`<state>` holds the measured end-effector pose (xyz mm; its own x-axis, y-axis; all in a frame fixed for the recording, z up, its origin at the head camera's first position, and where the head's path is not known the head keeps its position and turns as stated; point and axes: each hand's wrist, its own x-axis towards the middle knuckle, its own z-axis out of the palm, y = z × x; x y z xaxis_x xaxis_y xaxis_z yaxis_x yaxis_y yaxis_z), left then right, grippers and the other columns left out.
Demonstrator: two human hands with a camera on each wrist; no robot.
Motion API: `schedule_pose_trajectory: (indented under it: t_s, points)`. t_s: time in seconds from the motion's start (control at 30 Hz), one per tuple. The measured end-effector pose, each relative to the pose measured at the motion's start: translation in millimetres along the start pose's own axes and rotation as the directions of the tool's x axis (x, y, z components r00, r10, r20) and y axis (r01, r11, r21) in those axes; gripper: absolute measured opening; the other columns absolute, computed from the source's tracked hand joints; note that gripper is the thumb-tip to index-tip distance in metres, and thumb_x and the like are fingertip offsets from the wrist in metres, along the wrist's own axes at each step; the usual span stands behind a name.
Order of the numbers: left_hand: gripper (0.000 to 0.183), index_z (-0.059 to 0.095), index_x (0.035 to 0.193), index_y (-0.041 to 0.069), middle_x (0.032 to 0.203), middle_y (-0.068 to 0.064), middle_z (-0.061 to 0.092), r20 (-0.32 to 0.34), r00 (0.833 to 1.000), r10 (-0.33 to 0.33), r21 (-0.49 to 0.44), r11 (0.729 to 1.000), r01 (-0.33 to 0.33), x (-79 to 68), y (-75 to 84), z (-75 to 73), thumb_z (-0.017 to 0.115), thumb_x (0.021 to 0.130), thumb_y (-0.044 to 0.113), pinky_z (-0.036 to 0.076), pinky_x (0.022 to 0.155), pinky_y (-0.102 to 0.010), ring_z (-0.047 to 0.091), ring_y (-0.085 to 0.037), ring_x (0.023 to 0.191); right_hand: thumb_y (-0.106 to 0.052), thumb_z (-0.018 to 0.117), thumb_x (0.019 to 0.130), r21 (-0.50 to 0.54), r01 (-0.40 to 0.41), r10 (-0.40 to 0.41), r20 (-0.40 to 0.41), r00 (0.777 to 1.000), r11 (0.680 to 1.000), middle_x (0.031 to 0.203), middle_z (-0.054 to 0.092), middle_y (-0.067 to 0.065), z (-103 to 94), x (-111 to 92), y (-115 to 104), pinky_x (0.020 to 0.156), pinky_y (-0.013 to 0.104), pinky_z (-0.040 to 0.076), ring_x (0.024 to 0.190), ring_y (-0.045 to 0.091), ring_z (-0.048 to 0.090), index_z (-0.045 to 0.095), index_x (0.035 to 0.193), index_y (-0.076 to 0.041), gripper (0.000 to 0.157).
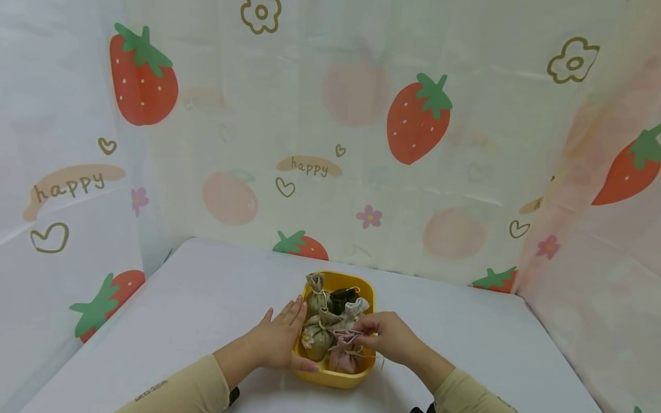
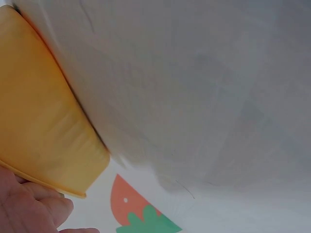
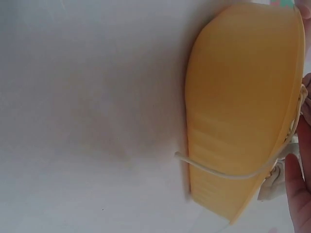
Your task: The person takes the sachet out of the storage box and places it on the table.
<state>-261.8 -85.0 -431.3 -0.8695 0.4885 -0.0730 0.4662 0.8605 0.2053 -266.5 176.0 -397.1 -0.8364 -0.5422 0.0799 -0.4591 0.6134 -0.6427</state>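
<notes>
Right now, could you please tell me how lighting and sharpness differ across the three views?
Head view: soft, even light, printed strawberries fairly crisp, pouches small in frame; left wrist: dim, greyish tabletop, slightly soft focus; right wrist: soft shadow along the base of the yellow basket.

Along the far edge of the plain white tabletop (image 1: 454,338) rises a pale cream sheet (image 1: 310,109) printed with red, green-leaved strawberries (image 1: 417,123), brown-outlined hearts and tan bands (image 1: 310,166) lettered "happy"; matching printed panels (image 1: 57,126) border its left and right edges.
</notes>
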Motion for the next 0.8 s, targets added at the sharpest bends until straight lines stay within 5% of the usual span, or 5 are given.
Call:
schedule_pose_trajectory:
  t_s: [0.8]
  points:
    - [0.122,0.01,0.147,0.004,0.152,-0.014,0.004,-0.003,1.0,-0.004,-0.009,1.0,0.004,1.5,-1.0,0.2,0.042,0.062,0.086,0.014,0.104,-0.06,0.007,-0.03,0.139,-0.016,0.069,0.082,0.08,0.03,-0.026,-0.061,0.998,0.996,0.077,0.068,-0.004,-19.6,-5,-13,0.064,0.022,0.049,0.071,0.008,0.059,0.073,0.082,-0.014,0.005]
